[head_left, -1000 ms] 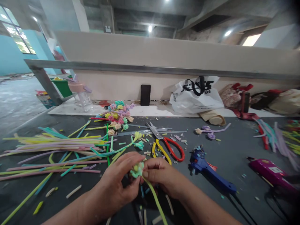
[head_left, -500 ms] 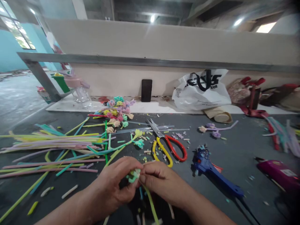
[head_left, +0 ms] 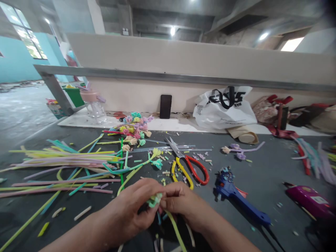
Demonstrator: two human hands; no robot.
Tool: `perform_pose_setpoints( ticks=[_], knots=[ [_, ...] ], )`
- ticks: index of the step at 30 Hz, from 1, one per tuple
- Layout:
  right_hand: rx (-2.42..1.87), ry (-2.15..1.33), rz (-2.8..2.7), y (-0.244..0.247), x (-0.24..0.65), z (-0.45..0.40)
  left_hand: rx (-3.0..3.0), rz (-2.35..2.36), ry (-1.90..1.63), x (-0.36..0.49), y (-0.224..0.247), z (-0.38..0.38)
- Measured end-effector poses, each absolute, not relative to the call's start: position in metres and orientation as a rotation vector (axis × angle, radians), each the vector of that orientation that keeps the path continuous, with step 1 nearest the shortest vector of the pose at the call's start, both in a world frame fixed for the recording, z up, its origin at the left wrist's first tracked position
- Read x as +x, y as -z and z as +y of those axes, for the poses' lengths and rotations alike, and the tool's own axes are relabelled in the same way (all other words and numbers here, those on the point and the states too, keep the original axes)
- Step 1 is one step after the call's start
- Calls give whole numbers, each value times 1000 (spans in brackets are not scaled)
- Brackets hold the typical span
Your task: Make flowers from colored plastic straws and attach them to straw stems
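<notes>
My left hand (head_left: 132, 204) is closed round a small mint-green fuzzy flower (head_left: 154, 200), low in the middle of the view. Touching it from the right, my right hand (head_left: 181, 201) pinches at the flower's base. A yellow-green fuzzy stem (head_left: 176, 229) runs down from between the hands toward the bottom edge. Fingers hide the exact joint between flower and stem. Just beyond the hands lie scissors (head_left: 183, 159) with one red and one yellow handle, their blades apart. A yellow flower (head_left: 156, 152) and a teal flower (head_left: 157, 163) rest on stems beyond my left hand.
Fuzzy stems (head_left: 68, 159) spread across the left. Finished flowers (head_left: 135, 127) pile up at the back. At right are a blue glue gun (head_left: 236, 196), a purple tool (head_left: 309, 201) and a lilac flower sprig (head_left: 240, 150). A phone (head_left: 165, 106) and white bag (head_left: 224, 108) stand behind.
The camera view has tilted up slightly, so the scene sits lower and the left-side things a little further right. Both hands stay together at the mint-green flower, with only small finger shifts.
</notes>
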State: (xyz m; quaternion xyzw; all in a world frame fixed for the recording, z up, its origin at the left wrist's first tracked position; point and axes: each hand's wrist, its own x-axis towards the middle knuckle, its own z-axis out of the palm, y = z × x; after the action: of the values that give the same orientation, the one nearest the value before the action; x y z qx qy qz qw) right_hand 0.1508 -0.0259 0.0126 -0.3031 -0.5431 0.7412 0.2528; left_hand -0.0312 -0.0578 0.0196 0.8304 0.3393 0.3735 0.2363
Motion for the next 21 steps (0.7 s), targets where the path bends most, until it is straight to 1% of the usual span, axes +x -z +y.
perform_pose_setpoints(
  ticks=[4,9,12,16,21],
  knots=[
    [-741,-1957,-1429,-7,153,-26,1988,998,-1179,-26,-16,-64],
    [-620,-1977,-1346,-7,157,-26,1259,752,-1074,-16,-15,-68],
    [-590,-1992,-1318,-8,154,-28,987,639,-1042,-12,-16,-67],
    [-582,-2042,-1267,-8,149,-30,777,599,-1058,-9,-18,-67],
    [-632,-1998,-1330,-8,149,-32,769,679,-1091,-8,-26,-69]
  ],
)
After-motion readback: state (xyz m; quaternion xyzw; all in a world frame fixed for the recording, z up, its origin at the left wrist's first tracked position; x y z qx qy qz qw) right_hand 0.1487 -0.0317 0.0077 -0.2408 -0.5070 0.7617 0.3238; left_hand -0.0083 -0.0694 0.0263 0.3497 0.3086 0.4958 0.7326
